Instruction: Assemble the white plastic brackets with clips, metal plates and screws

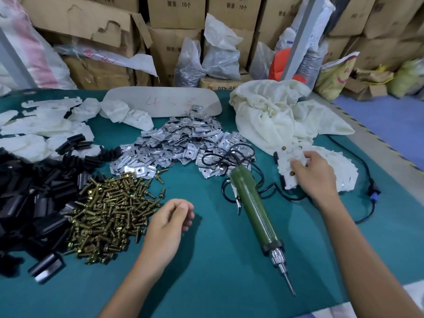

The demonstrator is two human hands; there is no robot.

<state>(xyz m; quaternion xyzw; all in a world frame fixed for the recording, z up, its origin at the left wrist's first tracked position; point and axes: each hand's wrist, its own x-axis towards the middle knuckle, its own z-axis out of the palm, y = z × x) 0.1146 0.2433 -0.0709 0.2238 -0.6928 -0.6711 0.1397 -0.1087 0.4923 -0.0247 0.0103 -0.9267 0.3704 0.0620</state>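
One white bracket (287,162) inside right grip (314,177)

A teal cover (218,260) spreads over the worktop. At its far edge lies a pale oval board (160,99) bearing red marks (too faint to read). Just right of it sits a crumpled cream cloth (275,111). Behind the table stand stacked cardboard boxes (176,12), some torn, with clear plastic bags (220,53) leaning against them. A grey post (302,37) slants upward beside an orange object (280,63). Blue floor matting (390,125) lies at the right.
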